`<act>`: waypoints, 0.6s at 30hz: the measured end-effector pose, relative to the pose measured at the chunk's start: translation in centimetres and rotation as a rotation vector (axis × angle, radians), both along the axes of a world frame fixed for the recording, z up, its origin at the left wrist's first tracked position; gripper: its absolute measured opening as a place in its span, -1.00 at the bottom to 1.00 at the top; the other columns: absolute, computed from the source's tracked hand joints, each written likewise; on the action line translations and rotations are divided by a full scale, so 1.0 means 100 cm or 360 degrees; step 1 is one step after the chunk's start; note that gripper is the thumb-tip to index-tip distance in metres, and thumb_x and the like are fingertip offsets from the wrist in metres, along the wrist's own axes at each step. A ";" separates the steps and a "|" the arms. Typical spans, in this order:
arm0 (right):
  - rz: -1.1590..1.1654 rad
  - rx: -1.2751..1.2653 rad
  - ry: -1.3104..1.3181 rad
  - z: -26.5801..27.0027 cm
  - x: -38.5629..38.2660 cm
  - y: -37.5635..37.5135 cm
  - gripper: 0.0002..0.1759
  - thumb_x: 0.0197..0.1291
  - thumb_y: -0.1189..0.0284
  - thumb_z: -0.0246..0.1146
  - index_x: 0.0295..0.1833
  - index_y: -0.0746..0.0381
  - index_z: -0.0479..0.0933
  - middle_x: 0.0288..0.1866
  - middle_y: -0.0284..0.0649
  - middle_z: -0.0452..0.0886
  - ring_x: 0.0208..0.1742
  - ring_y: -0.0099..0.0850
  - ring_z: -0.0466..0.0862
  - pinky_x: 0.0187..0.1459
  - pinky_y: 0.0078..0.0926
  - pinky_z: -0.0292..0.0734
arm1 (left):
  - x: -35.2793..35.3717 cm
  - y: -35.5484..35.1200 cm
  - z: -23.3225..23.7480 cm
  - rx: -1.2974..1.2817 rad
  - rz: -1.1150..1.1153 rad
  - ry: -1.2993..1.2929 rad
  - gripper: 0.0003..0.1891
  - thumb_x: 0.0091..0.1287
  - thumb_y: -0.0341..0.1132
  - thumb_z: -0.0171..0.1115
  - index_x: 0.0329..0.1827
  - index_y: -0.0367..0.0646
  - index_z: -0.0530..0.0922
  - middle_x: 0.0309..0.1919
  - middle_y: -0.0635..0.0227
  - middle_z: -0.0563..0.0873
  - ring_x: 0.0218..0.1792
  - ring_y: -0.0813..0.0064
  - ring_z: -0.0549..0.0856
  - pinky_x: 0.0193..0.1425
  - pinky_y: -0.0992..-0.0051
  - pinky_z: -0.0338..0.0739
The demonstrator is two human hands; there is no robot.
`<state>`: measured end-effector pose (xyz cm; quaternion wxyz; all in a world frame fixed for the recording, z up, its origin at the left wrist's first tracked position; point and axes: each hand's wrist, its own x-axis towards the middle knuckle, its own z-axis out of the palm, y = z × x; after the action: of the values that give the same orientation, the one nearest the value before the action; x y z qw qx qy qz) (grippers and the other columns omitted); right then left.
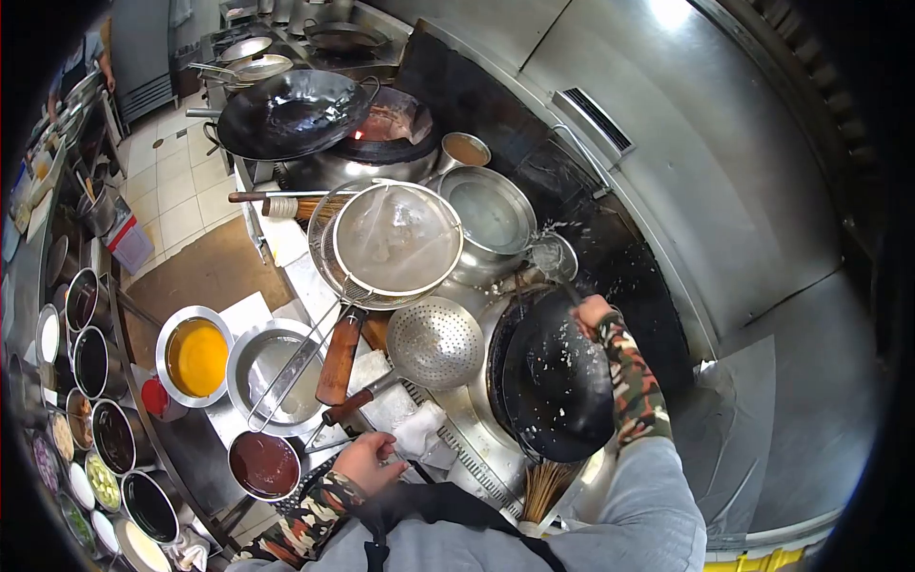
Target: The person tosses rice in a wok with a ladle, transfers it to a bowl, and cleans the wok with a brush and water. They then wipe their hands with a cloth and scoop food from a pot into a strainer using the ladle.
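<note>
My right hand [593,313] is closed round the handle of a ladle [550,255] above the far rim of a black wok [543,381]. Water splashes round the ladle's bowl, beside a small metal pot. Small white bits are scattered over the wok's dark inside. My left hand [370,463] hovers low in front of my body, fingers loosely bent and apart, with nothing seen in it. Close to it lie a crumpled white cloth [419,429] and the wooden handle of a perforated skimmer [436,341].
A fine strainer [398,238] rests over the counter beside a pot of water [488,212]. Bowls of yellow liquid [198,357] and dark red sauce [265,465] stand left. Another wok [291,114] sits near a lit burner. A bamboo brush [548,491] is close to my body.
</note>
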<state>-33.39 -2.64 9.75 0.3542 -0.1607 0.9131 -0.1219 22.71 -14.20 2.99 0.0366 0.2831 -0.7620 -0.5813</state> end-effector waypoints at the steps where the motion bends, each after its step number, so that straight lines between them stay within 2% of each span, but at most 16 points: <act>1: 0.0306 0.0320 0.0311 -0.002 -0.011 0.012 -0.84 0.06 0.45 0.23 -0.31 0.34 0.59 -0.43 -0.03 0.66 -0.34 -0.20 0.69 -0.35 -0.26 0.52 | 0.001 -0.002 -0.002 0.0012 0.0016 -0.0023 -0.50 0.02 -0.20 0.44 -0.03 -0.33 0.54 -0.27 0.20 0.65 -0.24 0.40 0.67 -0.10 0.46 0.57; 2: 0.0237 0.0035 0.0829 0.025 0.037 0.022 -0.78 0.02 0.45 0.25 -0.21 0.34 0.61 -0.38 0.00 0.68 -0.27 -0.16 0.70 -0.29 -0.22 0.52 | 0.002 -0.004 -0.004 0.0024 0.0036 -0.0045 -0.52 0.03 -0.20 0.44 -0.05 -0.31 0.54 -0.30 0.23 0.65 -0.26 0.43 0.66 -0.10 0.48 0.55; 3: 0.0215 -0.0205 0.0845 0.037 0.054 0.027 -0.72 -0.04 0.47 0.26 -0.16 0.37 0.57 -0.43 0.02 0.65 -0.41 -0.20 0.69 -0.36 -0.24 0.53 | 0.006 -0.003 -0.015 0.0066 0.0050 -0.0032 -0.51 0.03 -0.19 0.45 -0.04 -0.30 0.54 -0.30 0.27 0.65 -0.28 0.49 0.64 -0.12 0.50 0.56; 4: 0.0064 -0.0358 0.0671 0.060 0.084 0.018 -0.65 0.04 0.51 0.21 0.00 0.32 0.49 -0.55 -0.11 0.59 -0.61 -0.32 0.60 -0.56 -0.31 0.47 | 0.007 -0.004 -0.018 0.0062 0.0049 -0.0018 -0.51 0.03 -0.19 0.45 -0.04 -0.30 0.54 -0.30 0.27 0.65 -0.28 0.49 0.64 -0.12 0.50 0.56; 6: -0.0269 -0.0859 0.0218 0.069 0.103 0.004 -0.62 0.13 0.53 0.15 0.11 0.25 0.41 -0.63 -0.27 0.45 -0.75 -0.49 0.43 -0.74 -0.43 0.33 | 0.009 -0.004 -0.021 0.0034 0.0014 -0.0129 -0.52 0.03 -0.20 0.46 -0.05 -0.29 0.54 -0.31 0.30 0.65 -0.29 0.52 0.63 -0.13 0.51 0.56; 9: -0.0270 -0.0943 0.0119 0.050 0.106 -0.028 -0.64 0.19 0.52 0.09 0.13 0.13 0.37 -0.66 -0.37 0.33 -0.77 -0.54 0.34 -0.83 -0.49 0.23 | 0.003 0.005 -0.021 0.0037 0.0003 -0.0059 -0.52 0.03 -0.23 0.46 -0.04 -0.30 0.53 -0.30 0.29 0.64 -0.29 0.53 0.63 -0.14 0.51 0.56; 10: -0.0199 -0.0860 0.0126 0.023 0.090 -0.038 -0.68 0.19 0.52 0.11 0.08 0.11 0.37 -0.66 -0.36 0.31 -0.76 -0.54 0.35 -0.83 -0.48 0.20 | 0.002 0.009 -0.018 0.0080 0.0021 0.0013 -0.52 0.04 -0.24 0.45 -0.03 -0.30 0.52 -0.29 0.29 0.64 -0.28 0.53 0.63 -0.14 0.51 0.56; 11: -0.0320 -0.0825 0.0107 0.027 0.120 -0.057 -0.79 0.20 0.51 0.10 -0.04 0.14 0.36 -0.66 -0.35 0.32 -0.76 -0.52 0.36 -0.83 -0.47 0.17 | 0.002 0.011 -0.016 0.0107 -0.0020 0.0052 -0.52 0.04 -0.25 0.45 -0.02 -0.30 0.52 -0.28 0.29 0.64 -0.28 0.53 0.63 -0.13 0.50 0.55; 12: -0.0355 -0.0993 -0.0224 0.009 0.111 -0.068 -0.90 0.22 0.47 0.10 -0.16 0.17 0.35 -0.66 -0.36 0.33 -0.77 -0.53 0.34 -0.82 -0.49 0.18 | 0.002 0.015 -0.016 0.0091 -0.0021 0.0045 -0.52 0.04 -0.25 0.45 -0.02 -0.30 0.52 -0.28 0.29 0.64 -0.28 0.53 0.63 -0.13 0.50 0.55; 13: -0.0413 -0.1122 -0.0563 -0.010 0.102 -0.078 -0.91 0.25 0.43 0.10 -0.27 0.19 0.34 -0.66 -0.37 0.33 -0.78 -0.54 0.32 -0.81 -0.51 0.19 | 0.005 0.020 -0.017 0.0114 -0.0083 0.0016 -0.51 0.04 -0.24 0.45 -0.01 -0.30 0.52 -0.28 0.29 0.64 -0.27 0.52 0.63 -0.12 0.51 0.55; 16: -0.1023 -0.1475 -0.1660 0.003 0.109 -0.081 -0.79 0.30 0.37 0.10 -0.39 0.20 0.33 -0.68 -0.48 0.26 -0.77 -0.68 0.26 -0.76 -0.66 0.20 | 0.015 0.029 -0.013 0.0179 -0.0205 -0.0112 -0.49 0.04 -0.20 0.46 0.00 -0.29 0.52 -0.29 0.31 0.64 -0.28 0.52 0.62 -0.10 0.52 0.53; 17: -0.1059 -0.1601 -0.1971 0.006 0.111 -0.072 -0.80 0.32 0.37 0.08 -0.34 0.24 0.33 -0.65 -0.51 0.25 -0.76 -0.75 0.25 -0.75 -0.74 0.20 | 0.019 0.034 -0.015 0.0238 -0.0201 -0.0181 -0.49 0.04 -0.19 0.47 0.00 -0.29 0.53 -0.29 0.31 0.64 -0.28 0.52 0.62 -0.09 0.52 0.52; 18: -0.1162 -0.1718 -0.2241 0.010 0.113 -0.058 -0.81 0.34 0.39 0.05 -0.21 0.31 0.33 -0.59 -0.47 0.30 -0.76 -0.74 0.27 -0.74 -0.76 0.20 | 0.024 0.040 -0.020 0.0303 -0.0208 -0.0253 -0.49 0.04 -0.18 0.47 -0.01 -0.29 0.53 -0.30 0.32 0.64 -0.27 0.53 0.61 -0.09 0.53 0.51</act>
<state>-22.07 -8.39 10.72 0.6401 0.1022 0.3052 -0.6976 25.07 -10.20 1.02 -0.0888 0.2803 -0.7206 -0.6279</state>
